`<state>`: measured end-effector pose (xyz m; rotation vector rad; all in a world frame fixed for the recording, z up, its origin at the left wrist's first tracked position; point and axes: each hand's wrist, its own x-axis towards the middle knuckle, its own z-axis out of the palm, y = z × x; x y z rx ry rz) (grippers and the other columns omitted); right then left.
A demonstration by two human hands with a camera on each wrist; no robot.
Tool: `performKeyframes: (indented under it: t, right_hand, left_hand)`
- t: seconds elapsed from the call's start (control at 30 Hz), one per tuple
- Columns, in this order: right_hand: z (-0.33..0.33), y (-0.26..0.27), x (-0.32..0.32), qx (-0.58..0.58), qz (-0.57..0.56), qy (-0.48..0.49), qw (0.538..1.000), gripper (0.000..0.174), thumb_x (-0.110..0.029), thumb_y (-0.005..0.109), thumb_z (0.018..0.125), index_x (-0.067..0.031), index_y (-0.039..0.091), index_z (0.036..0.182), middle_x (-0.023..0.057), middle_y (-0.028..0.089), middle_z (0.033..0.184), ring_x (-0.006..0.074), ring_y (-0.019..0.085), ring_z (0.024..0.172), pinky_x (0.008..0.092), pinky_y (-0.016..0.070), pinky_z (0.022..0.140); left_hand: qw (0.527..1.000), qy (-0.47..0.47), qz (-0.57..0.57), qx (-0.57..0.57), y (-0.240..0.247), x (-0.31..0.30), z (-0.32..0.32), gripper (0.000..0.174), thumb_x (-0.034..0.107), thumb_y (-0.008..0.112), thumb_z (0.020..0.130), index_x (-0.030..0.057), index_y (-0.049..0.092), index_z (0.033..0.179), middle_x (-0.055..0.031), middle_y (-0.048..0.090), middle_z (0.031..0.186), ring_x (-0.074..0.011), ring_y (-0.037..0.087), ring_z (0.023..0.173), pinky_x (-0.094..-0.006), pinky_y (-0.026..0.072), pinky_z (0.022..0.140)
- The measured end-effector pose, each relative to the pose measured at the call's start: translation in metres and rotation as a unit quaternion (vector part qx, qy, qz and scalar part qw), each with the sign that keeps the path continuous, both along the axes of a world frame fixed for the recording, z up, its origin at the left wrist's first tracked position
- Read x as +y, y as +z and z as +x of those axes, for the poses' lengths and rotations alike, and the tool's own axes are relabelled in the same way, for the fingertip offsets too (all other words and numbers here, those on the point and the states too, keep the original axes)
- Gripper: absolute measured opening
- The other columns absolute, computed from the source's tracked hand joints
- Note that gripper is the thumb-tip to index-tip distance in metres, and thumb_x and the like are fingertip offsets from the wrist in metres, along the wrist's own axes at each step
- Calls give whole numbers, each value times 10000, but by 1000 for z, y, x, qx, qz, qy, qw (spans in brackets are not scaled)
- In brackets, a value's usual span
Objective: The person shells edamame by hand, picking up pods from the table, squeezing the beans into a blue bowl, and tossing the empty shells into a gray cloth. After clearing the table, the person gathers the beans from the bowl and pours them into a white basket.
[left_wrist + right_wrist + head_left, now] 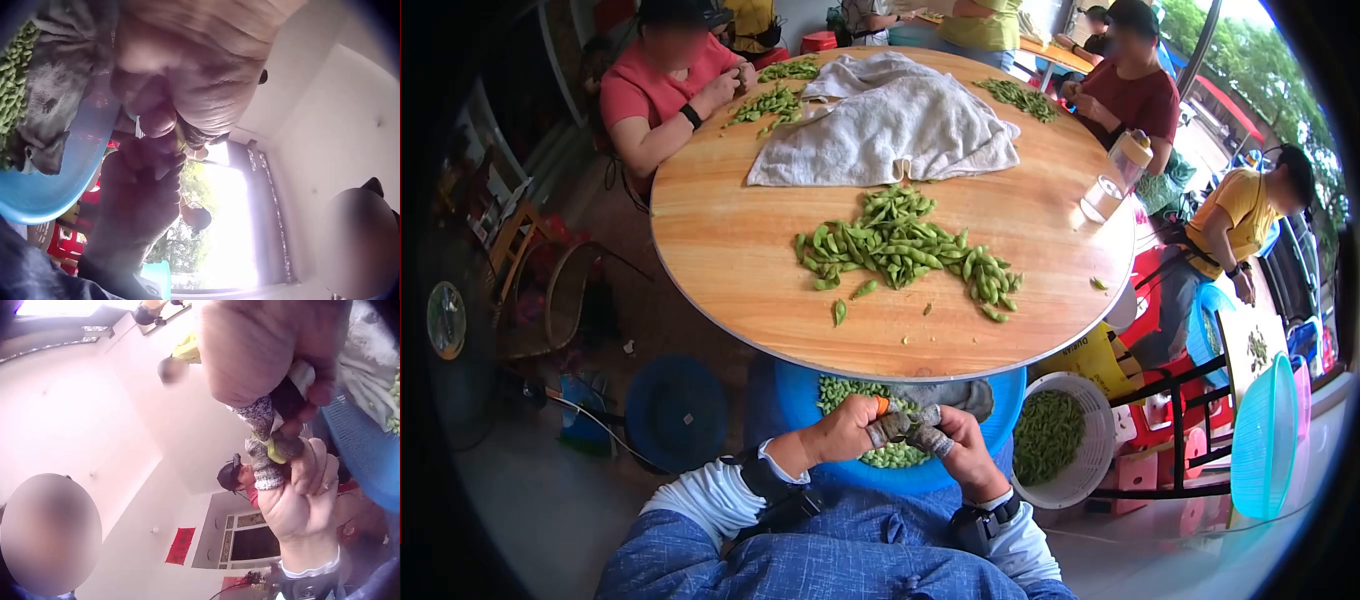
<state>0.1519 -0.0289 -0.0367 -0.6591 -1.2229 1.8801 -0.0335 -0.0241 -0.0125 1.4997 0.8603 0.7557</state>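
Over the blue tub (800,395) in my lap, my left hand (840,432) and right hand (970,458) meet fingertip to fingertip. Grey knitted covers wrap several fingertips, and an orange band sits on one left finger. Between the fingertips a small green edamame pod (273,452) shows in the right wrist view, pinched by both hands and mostly hidden. Loose shelled beans (895,457) lie in the tub beneath the hands. A grey cloth (965,398) lies along the tub's right side.
Ahead, the round wooden table (730,270) carries a pile of edamame pods (900,245) and a white towel (890,120). A white basket (1100,440) of pods stands at my right, a dark blue tub (675,412) at my left. Several people sit around.
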Motion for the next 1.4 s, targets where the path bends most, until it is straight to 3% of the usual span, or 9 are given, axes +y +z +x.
performKeyframes:
  t: [0.3, 0.53, 0.67, 0.73, 0.77, 0.83, 0.93, 1.17, 1.4]
  right_hand:
    - [-11, -13, 0, -342, 155, -59, 925, 103, 30, 524, 720, 46, 544, 820, 68, 564, 706, 75, 456, 704, 256, 411, 599]
    - [-21, -16, 3, -416, 262, -86, 866, 135, 49, 511, 619, 42, 523, 753, 217, 504, 654, 259, 504, 581, 342, 398, 554]
    - [-19, -34, 4, -381, 236, -122, 886, 82, 6, 551, 669, 31, 535, 746, 174, 529, 651, 236, 517, 590, 336, 406, 545]
    - [-11, -49, 5, -298, 210, -193, 911, 96, -62, 586, 701, 18, 533, 709, 189, 511, 621, 303, 529, 573, 366, 406, 527]
    - [10, -66, 9, -331, 203, -225, 893, 80, -75, 584, 739, 4, 569, 749, 122, 522, 598, 199, 501, 546, 318, 407, 521]
    - [55, -65, 14, -316, 126, -389, 856, 84, -85, 560, 780, -15, 569, 734, 2, 502, 599, 100, 437, 529, 257, 372, 481]
    - [116, -47, 12, -60, -163, -538, 825, 78, -122, 509, 810, -60, 553, 824, -18, 509, 627, 34, 429, 513, 171, 305, 396]
    - [114, -51, -10, -17, -174, -492, 853, 106, -118, 523, 802, -66, 555, 889, 1, 540, 689, 58, 497, 558, 163, 347, 425]
    - [83, -43, -12, -99, -109, -396, 906, 154, -154, 534, 817, -32, 560, 906, -11, 513, 644, 31, 422, 522, 150, 288, 421]
  left_hand:
    - [982, 87, -118, 121, -30, -1, 4, 147, 98, 430, 804, 12, 528, 735, 5, 484, 605, -59, 425, 569, -234, 347, 487]
    - [966, 140, -214, 27, -77, -3, 6, 230, 3, 385, 730, -33, 546, 890, -26, 538, 774, -88, 457, 691, -234, 389, 615]
    - [967, 143, -205, 50, -90, -2, 7, 260, 4, 399, 719, -31, 535, 938, -75, 557, 782, -146, 516, 715, -261, 410, 656]
    - [964, 51, -68, 253, -53, -1, 3, 244, 41, 446, 745, -18, 528, 967, -128, 565, 783, -210, 543, 738, -281, 421, 670]
    - [937, 4, 2, 349, -41, -1, 1, 240, 60, 470, 759, -11, 525, 982, -154, 569, 783, -242, 557, 749, -291, 426, 677]
    - [934, 24, 155, 320, -40, -2, -4, 223, 135, 568, 768, 13, 553, 953, -193, 566, 812, -296, 564, 778, -335, 446, 668]
    - [932, 80, 282, 215, 13, 19, -10, 192, 128, 597, 757, 17, 577, 912, -166, 575, 824, -287, 573, 762, -345, 456, 651]
    - [779, 153, 519, 316, 29, 153, 0, 157, -14, 509, 669, -14, 537, 824, -180, 549, 828, -328, 519, 781, -379, 438, 692]
    - [742, 97, 501, 435, 26, 172, -3, 52, 10, 453, 698, 11, 504, 700, -152, 500, 780, -307, 526, 793, -373, 436, 690]
